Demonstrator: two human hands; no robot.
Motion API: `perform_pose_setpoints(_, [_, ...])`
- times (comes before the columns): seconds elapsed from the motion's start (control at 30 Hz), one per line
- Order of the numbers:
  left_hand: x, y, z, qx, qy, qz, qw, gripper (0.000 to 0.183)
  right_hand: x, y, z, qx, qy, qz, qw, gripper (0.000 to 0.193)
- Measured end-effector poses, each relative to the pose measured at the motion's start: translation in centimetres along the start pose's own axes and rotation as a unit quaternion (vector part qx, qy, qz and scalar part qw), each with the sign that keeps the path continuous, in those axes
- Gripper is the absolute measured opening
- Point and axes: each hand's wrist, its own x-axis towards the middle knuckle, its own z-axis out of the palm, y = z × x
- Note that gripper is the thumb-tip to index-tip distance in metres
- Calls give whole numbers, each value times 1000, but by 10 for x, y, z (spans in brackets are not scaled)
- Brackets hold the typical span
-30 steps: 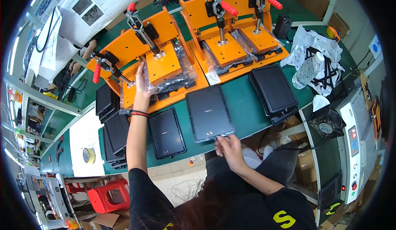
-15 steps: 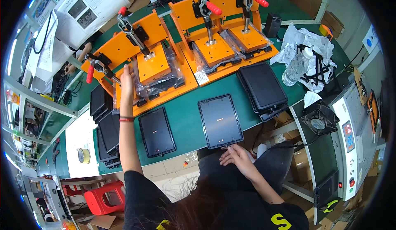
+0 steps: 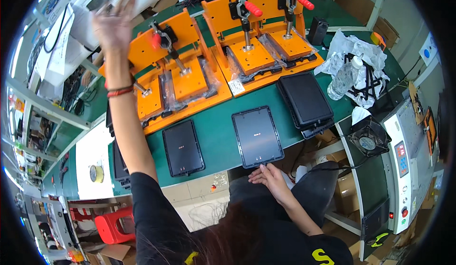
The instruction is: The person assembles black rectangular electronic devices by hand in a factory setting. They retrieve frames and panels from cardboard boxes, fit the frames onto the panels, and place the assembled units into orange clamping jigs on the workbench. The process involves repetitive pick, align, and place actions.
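My left hand (image 3: pixel 114 25) is raised over the left end of the left orange clamping fixture (image 3: pixel 156 42), fingers spread and smeared by motion, holding nothing. Close to it is a toggle clamp with a red handle (image 3: pixel 156 41), also blurred; my forearm hides much of the leftmost clamp. Orange press plates (image 3: pixel 189 79) sit on plastic-wrapped dark parts. My right hand (image 3: pixel 271 182) rests at the lower edge of a black rectangular panel (image 3: pixel 258 137), its fingers loosely stretched out, the fingertips at or just below that edge. A similar black panel (image 3: pixel 183 148) lies to its left.
A second orange fixture (image 3: pixel 259 51) with two red-handled clamps stands behind. Black panels (image 3: pixel 306 99) are stacked at right, more (image 3: pixel 121 163) at left. A plastic bottle (image 3: pixel 343 80), crumpled wrapping (image 3: pixel 349 46), a small fan (image 3: pixel 368 137) and a tape roll (image 3: pixel 96 174) lie around.
My left hand has swung up and left from the fixture's left press plate. The right-hand clamp's red handle on the left fixture appears lower. My right hand stays by the panel's edge.
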Motion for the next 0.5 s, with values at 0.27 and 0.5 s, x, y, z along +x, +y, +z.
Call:
perform_pose_setpoints(0.27, [-56, -28, 31, 694, -293, 189, 630, 27, 10, 2, -11, -72, 42, -64, 994, 25])
perform_pose_setpoints(0.5, [-144, -22, 90, 595, -299, 235, 708, 28, 14, 9, -14, 10, 132, -126, 983, 19])
